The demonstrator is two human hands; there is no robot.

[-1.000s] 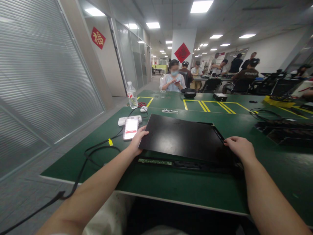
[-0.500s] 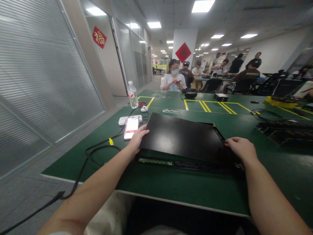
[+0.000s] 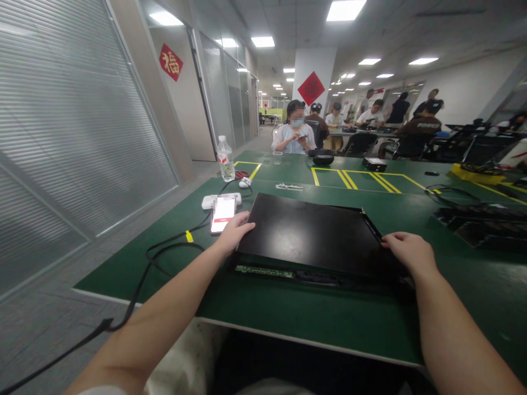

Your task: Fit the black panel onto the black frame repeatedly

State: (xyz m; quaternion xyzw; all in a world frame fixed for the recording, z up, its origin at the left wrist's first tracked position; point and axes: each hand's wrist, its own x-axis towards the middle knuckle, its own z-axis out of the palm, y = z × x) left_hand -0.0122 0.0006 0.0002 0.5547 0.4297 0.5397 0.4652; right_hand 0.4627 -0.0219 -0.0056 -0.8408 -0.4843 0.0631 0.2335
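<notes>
Black panel: the wide, dark sheet (image 3: 307, 233) is lying aslant over the worktop (image 3: 313, 318), its left side rising above the shallow dark frame (image 3: 373, 226) beneath.
Left grip: the left hand (image 3: 236, 233) is grasping the panel's left edge, the thumb pressing on its upper face.
Right grip: the right hand (image 3: 409, 252) is bending its fingers together at the frame's right rim and appears to be pinching it; the undersides of the fingers are not showing.
Loose side: the panel's near edge is standing apart from the frame, leaving a green circuit strip (image 3: 263, 271) showing along the front.
Far side: a corner of the frame is peeking out beyond the panel at the right.
Stage: panel and frame seem partly separated, neither lying flush together nor sitting fully apart; whether anything is joining them on the right is too dark to tell.
Left of the panel: a lit phone (image 3: 223, 214) is leaning or lying near the left hand, just beside a white device (image 3: 208, 202); a black cable (image 3: 138, 293) is looping toward the worktop's edge.
Beyond: a water bottle (image 3: 225, 160) is standing upright near red-handled scissors (image 3: 242, 175), and a person (image 3: 294, 137) is sitting across the worktop.
</notes>
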